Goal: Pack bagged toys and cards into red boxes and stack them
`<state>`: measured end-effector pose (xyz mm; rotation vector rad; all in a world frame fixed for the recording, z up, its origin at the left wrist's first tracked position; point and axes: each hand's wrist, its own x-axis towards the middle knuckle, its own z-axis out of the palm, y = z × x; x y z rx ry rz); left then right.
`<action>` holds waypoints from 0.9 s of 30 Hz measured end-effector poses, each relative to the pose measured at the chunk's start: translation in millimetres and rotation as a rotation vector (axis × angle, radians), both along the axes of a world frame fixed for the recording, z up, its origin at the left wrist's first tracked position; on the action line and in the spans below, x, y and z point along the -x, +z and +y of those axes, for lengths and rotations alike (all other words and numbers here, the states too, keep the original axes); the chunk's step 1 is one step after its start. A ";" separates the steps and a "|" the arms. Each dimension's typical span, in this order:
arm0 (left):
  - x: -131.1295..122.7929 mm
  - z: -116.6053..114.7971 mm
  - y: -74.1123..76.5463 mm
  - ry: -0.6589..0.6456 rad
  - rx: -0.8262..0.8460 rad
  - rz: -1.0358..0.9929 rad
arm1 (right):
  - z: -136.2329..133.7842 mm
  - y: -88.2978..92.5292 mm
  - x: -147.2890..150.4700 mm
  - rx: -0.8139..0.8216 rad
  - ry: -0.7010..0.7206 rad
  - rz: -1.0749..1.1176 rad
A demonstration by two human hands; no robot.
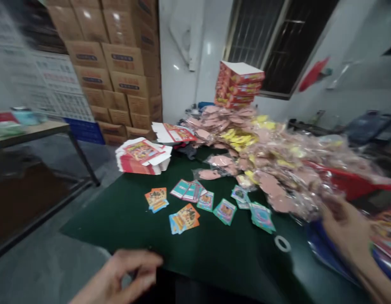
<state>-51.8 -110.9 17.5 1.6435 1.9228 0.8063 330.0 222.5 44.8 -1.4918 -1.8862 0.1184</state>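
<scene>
My left hand [127, 270] is above the front edge of the green table, its fingers curled toward the thumb, with nothing visible in them. My right hand [345, 226] reaches to the right edge of the heap of clear plastic packets [284, 185] with pink and yellow pieces inside. Its fingers are smeared by motion, so I cannot see whether they hold a packet. Between the hands lie small card stacks: orange cards [185, 217], more orange cards [157, 198], teal-backed cards [189, 191], a green-edged stack [225, 211] and another green-edged stack [261, 216].
A white ring [282, 243] lies on the green table [125, 211]. Printed boxes [141, 156] stand at the back left, and stacked red boxes [239, 84] rise behind the heap. A red tray [353, 183] and a blue container rim [328, 249] are at right. Cartons [128, 80] line the wall.
</scene>
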 end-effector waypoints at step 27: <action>164.4 119.7 38.1 0.651 -0.466 0.280 | -15.5 4.6 401.7 0.744 0.804 0.487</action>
